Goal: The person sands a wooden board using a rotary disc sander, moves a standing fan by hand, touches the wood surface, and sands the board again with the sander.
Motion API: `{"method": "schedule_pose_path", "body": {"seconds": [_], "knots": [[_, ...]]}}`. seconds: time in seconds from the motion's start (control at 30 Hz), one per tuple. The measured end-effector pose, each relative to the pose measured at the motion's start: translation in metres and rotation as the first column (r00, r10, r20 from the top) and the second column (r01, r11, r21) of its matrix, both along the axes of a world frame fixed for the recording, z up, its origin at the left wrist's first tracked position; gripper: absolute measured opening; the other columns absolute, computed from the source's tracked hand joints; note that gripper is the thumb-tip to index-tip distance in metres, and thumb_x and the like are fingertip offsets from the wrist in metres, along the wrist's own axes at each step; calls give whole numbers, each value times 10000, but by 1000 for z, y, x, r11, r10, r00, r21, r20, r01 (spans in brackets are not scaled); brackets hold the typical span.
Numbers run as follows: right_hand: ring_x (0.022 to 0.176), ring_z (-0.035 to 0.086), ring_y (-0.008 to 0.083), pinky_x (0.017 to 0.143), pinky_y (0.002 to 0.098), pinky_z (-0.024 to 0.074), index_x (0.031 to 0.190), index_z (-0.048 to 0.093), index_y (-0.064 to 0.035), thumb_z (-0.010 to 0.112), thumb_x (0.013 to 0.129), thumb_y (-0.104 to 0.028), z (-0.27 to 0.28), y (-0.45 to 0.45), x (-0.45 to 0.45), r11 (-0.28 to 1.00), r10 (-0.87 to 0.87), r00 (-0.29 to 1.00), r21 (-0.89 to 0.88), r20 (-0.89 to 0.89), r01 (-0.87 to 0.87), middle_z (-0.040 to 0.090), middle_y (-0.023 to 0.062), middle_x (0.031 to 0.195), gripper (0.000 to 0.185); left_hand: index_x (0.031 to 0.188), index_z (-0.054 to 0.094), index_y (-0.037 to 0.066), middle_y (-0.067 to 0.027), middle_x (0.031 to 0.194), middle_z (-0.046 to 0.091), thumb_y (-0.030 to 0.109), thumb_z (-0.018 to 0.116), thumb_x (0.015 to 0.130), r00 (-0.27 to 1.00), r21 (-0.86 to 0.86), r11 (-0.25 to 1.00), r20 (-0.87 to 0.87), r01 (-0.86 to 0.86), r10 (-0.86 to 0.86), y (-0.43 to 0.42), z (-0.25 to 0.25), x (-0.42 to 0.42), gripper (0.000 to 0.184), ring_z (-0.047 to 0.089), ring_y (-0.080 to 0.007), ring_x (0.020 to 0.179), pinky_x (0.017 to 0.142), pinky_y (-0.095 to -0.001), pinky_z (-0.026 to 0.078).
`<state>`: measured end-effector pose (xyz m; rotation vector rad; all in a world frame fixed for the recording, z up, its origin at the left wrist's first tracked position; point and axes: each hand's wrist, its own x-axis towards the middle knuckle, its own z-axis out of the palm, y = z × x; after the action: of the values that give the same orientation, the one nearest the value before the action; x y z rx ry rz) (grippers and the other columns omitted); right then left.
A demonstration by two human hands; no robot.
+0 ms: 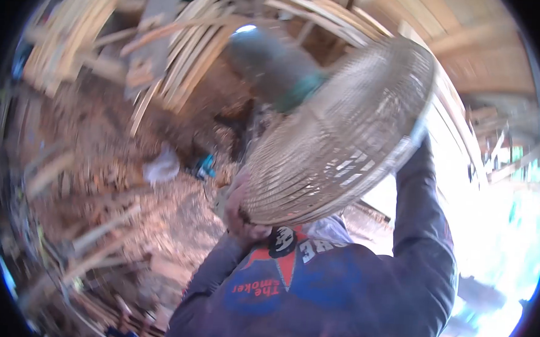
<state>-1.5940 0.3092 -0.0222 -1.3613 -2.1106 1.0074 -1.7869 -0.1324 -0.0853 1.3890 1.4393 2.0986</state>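
A large round fan with a pale wire cage fills the middle of the head view, tilted, its grey motor housing with a green collar at the upper left. My left hand grips the lower left edge of the cage, fingers wrapped against it. On the other side, my right sleeve reaches up to the cage's right edge, where the cage and glare hide my right hand. The fan is held in front of my dark printed shirt.
Wooden strips lie stacked at the upper left, more planks at the top. Wood scraps and chips cover the ground, with a whitish plastic bag and a small teal object. Bright glare blurs the right side.
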Motion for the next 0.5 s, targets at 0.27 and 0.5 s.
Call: {"method": "schedule_pose_path", "body": {"seconds": [0.27, 0.5], "knots": [[1205, 617, 272, 1094, 412, 445, 1489, 521, -59, 447, 1073, -524, 2, 25, 37, 993, -55, 926, 81, -374, 92, 633, 149, 1391, 629, 1534, 263, -45, -286, 1493, 417, 453, 939, 715, 980, -285, 958, -182, 21, -75, 3, 9, 25, 1172, 523, -411, 1314, 1111, -546, 426], [1045, 694, 240, 934, 364, 545, 1410, 557, 39, 519, 1052, -522, -24, -182, 184, 807, -582, 598, -303, -551, 507, 694, 204, 1266, 667, 1584, 120, -55, -300, 1560, 305, 397, 912, 776, 964, -317, 932, -138, 174, -227, -12, -10, 21, 1218, 393, -419, 1425, 1176, -536, 348]]}}
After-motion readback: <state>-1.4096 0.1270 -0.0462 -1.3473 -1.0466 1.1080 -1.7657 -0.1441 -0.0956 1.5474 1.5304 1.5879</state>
